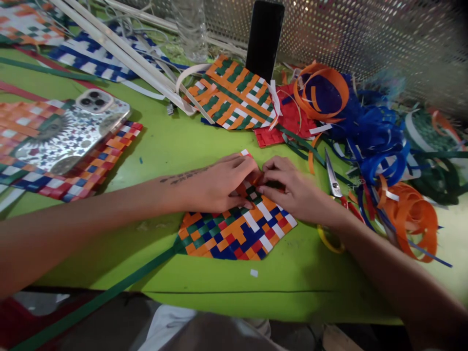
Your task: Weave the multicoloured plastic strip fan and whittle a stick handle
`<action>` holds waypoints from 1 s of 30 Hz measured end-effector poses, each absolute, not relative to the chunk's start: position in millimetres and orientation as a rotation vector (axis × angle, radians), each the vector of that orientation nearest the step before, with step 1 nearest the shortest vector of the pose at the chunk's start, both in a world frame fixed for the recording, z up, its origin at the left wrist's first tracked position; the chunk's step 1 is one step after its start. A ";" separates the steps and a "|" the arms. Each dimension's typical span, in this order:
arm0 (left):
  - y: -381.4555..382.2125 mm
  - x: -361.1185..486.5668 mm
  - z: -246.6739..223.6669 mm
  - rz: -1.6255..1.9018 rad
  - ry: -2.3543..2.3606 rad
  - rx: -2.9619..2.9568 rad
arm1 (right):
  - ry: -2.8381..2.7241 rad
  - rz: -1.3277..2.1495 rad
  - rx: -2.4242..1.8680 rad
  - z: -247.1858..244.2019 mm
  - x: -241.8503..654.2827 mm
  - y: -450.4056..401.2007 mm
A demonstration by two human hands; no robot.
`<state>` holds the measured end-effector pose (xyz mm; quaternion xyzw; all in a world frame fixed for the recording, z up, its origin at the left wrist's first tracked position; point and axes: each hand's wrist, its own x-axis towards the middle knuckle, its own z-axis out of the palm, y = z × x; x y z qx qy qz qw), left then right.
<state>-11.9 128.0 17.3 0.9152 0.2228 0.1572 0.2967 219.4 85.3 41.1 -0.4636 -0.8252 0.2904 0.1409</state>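
A multicoloured mat woven from flat strips (pixel 234 236) lies on the green table in front of me, in orange, blue, green, white and red. A long green strip (pixel 120 282) runs from its left corner over the table's front edge. My left hand (pixel 228 183) rests across the mat's upper part, its fingers closed on the weave. Against its fingertips, my right hand (pixel 288 187) pinches the weave near the mat's top edge. What exactly lies between the fingertips is partly hidden; a bit of orange shows there.
Scissors (pixel 332 175) lie beyond my right forearm, near orange strip coils (pixel 409 219) and a blue strip heap (pixel 380 141). Behind stand a dark phone (pixel 265 39) and a woven orange-green piece (pixel 234 92). At left, a phone in a patterned case (pixel 73 136) lies on woven mats (pixel 109 161).
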 end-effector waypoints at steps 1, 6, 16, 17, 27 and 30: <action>128.2 -11.7 17.3 0.418 0.589 2.432 | -2.378 0.834 -1.344 41.1 218.1 83.8; 129.5 -12.2 18.8 0.407 0.597 2.401 | -2.284 0.841 -1.343 39.1 219.1 83.0; 126.2 -12.3 25.3 0.330 0.760 2.230 | -2.194 0.926 -1.325 30.6 224.5 88.1; 126.0 -11.9 25.8 0.326 0.763 2.222 | -2.191 0.920 -1.323 29.8 224.3 87.6; 124.8 -4.9 32.5 0.321 0.820 2.136 | -2.191 0.889 -1.311 29.1 223.1 87.2; 125.5 -2.5 34.1 0.286 0.834 2.127 | -2.186 0.891 -1.312 28.4 223.0 87.5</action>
